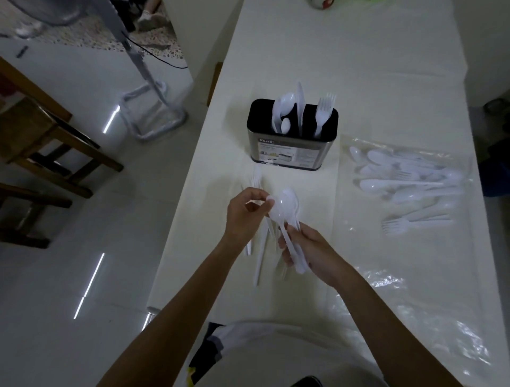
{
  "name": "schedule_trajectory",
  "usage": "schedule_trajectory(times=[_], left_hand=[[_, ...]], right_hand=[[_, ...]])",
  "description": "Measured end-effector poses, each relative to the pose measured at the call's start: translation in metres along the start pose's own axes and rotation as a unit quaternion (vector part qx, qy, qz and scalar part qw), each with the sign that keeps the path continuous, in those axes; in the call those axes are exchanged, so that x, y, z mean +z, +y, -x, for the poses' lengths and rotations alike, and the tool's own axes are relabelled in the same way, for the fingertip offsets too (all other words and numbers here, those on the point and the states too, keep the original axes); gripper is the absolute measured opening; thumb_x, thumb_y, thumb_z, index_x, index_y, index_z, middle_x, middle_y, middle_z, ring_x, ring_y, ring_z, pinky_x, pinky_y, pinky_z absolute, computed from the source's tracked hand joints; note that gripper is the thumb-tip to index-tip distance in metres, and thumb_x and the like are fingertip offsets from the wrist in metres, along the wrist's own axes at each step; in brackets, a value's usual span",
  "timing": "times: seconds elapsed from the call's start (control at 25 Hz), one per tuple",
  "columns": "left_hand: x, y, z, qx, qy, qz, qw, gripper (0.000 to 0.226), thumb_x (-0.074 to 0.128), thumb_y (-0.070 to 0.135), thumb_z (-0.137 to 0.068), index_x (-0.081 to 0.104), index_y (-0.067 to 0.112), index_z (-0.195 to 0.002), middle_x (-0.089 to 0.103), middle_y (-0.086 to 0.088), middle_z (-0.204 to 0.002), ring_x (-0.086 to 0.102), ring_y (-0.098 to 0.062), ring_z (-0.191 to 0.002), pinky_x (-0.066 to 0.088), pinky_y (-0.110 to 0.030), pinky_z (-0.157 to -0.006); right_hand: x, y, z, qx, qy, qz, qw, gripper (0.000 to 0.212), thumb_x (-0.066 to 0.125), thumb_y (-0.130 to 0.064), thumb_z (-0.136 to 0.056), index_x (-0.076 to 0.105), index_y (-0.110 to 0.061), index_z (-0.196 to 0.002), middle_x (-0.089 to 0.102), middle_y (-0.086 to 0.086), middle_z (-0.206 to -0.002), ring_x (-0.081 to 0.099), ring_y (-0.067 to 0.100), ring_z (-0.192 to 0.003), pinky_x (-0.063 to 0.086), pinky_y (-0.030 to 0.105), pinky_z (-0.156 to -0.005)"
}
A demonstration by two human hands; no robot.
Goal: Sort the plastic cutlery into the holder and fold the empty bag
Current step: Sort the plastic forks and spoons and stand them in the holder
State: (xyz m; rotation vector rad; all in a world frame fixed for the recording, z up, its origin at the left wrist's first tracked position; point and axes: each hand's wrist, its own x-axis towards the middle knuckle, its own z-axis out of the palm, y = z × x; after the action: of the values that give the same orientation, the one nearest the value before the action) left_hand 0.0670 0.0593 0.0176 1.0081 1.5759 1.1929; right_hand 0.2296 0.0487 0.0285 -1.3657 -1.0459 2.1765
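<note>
A metal holder [292, 149] with a black top stands mid-table, with spoons, a knife and forks upright in it. My right hand [314, 252] grips a bundle of white plastic spoons [287, 210] by their handles, bowls pointing away from me. My left hand [245, 212] pinches the bowl end of one spoon in that bundle. Several white forks and knives [260, 248] lie on the table under my hands. The clear plastic bag [408, 179] lies to the right with more spoons and forks on it.
The white table [358, 69] runs away from me; its left edge drops to a glossy floor. A wooden chair [47, 149] and a metal stand [154, 110] are on the left. A round object [323, 3] sits at the far end.
</note>
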Motion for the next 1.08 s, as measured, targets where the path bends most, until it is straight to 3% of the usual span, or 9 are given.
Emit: schedule_trajectory(times=[0.16, 0.24, 0.28, 0.36, 0.48, 0.64, 0.72, 0.96, 1.08], left_hand=[[0.005, -0.005, 0.007, -0.006, -0.010, -0.031, 0.999, 0.022, 0.070, 0.003, -0.080, 0.061, 0.022, -0.073, 0.064, 0.005, -0.081, 0.061, -0.013, -0.074, 0.052, -0.018, -0.064], [0.008, -0.003, 0.009, -0.006, -0.019, -0.045, 0.999, 0.016, 0.070, 0.005, -0.081, 0.062, 0.018, -0.077, 0.063, 0.004, -0.088, 0.062, -0.015, -0.079, 0.053, -0.018, -0.063], [0.009, -0.002, 0.011, -0.008, -0.031, -0.044, 0.999, 0.010, 0.069, 0.005, -0.082, 0.064, 0.014, -0.084, 0.062, 0.002, -0.095, 0.062, -0.017, -0.082, 0.055, -0.020, -0.062], [0.009, 0.003, 0.014, -0.029, -0.086, -0.043, 0.995, 0.025, 0.064, 0.010, -0.087, 0.062, 0.013, -0.111, 0.057, 0.002, -0.108, 0.063, -0.016, -0.083, 0.055, -0.018, -0.058], [0.009, 0.008, 0.017, -0.041, -0.174, -0.085, 0.980, 0.038, 0.058, 0.020, -0.092, 0.053, 0.026, -0.130, 0.055, 0.011, -0.103, 0.064, -0.006, -0.061, 0.050, -0.016, -0.051], [0.013, 0.010, 0.014, -0.014, -0.188, -0.085, 0.978, 0.006, 0.058, 0.013, -0.091, 0.061, 0.011, -0.096, 0.061, 0.002, -0.086, 0.061, -0.008, -0.049, 0.043, -0.017, -0.040], [0.016, 0.010, 0.013, -0.016, -0.179, -0.089, 0.980, 0.005, 0.059, 0.011, -0.090, 0.058, 0.009, -0.085, 0.061, 0.001, -0.076, 0.059, -0.011, -0.045, 0.041, -0.018, -0.038], [0.016, 0.019, 0.009, -0.033, -0.173, -0.039, 0.984, 0.006, 0.062, 0.012, -0.089, 0.066, 0.009, -0.090, 0.066, -0.005, -0.083, 0.061, -0.019, -0.048, 0.046, -0.023, -0.040], [0.015, 0.016, 0.004, -0.010, -0.153, -0.058, 0.986, 0.002, 0.067, 0.005, -0.084, 0.068, 0.006, -0.084, 0.066, -0.010, -0.071, 0.060, -0.019, -0.045, 0.044, -0.020, -0.039]], right_hand=[[0.006, 0.015, 0.008, 0.020, -0.006, -0.012, 1.000, 0.028, 0.037, -0.033, -0.100, 0.053, -0.012, -0.106, 0.045, -0.003, -0.062, 0.037, 0.010, -0.047, 0.034, 0.022, -0.044], [0.007, 0.016, 0.014, 0.018, -0.007, -0.006, 1.000, 0.023, 0.040, -0.030, -0.100, 0.051, -0.011, -0.105, 0.037, -0.004, -0.059, 0.031, 0.008, -0.047, 0.031, 0.020, -0.043], [0.006, 0.017, 0.017, 0.020, -0.003, 0.005, 1.000, 0.020, 0.042, -0.029, -0.099, 0.051, -0.011, -0.102, 0.033, -0.004, -0.059, 0.029, 0.008, -0.047, 0.028, 0.020, -0.043], [0.004, 0.017, 0.021, 0.025, 0.005, 0.022, 0.999, 0.019, 0.044, -0.030, -0.099, 0.050, -0.013, -0.094, 0.031, -0.004, -0.058, 0.026, 0.007, -0.046, 0.024, 0.019, -0.041], [0.000, 0.015, 0.028, 0.026, 0.000, 0.045, 0.999, 0.020, 0.042, -0.035, -0.098, 0.048, -0.016, -0.093, 0.035, -0.005, -0.057, 0.025, 0.007, -0.044, 0.023, 0.017, -0.039], [-0.002, 0.018, 0.036, -0.005, 0.001, 0.094, 0.996, 0.022, 0.037, -0.037, -0.100, 0.050, -0.019, -0.104, 0.047, -0.002, -0.064, 0.033, 0.008, -0.043, 0.032, 0.021, -0.042], [-0.004, 0.019, 0.036, -0.017, 0.005, 0.127, 0.992, 0.026, 0.033, -0.036, -0.101, 0.052, -0.019, -0.101, 0.051, 0.000, -0.066, 0.040, 0.010, -0.042, 0.038, 0.022, -0.045], [-0.013, 0.017, 0.033, -0.037, -0.024, 0.079, 0.996, 0.031, 0.029, -0.034, -0.102, 0.038, -0.011, -0.084, 0.037, 0.000, -0.061, 0.031, 0.010, -0.042, 0.028, 0.024, -0.046], [-0.014, 0.017, 0.032, -0.025, -0.043, 0.081, 0.995, 0.031, 0.031, -0.033, -0.102, 0.040, -0.011, -0.082, 0.041, 0.000, -0.062, 0.035, 0.011, -0.044, 0.031, 0.024, -0.047]])
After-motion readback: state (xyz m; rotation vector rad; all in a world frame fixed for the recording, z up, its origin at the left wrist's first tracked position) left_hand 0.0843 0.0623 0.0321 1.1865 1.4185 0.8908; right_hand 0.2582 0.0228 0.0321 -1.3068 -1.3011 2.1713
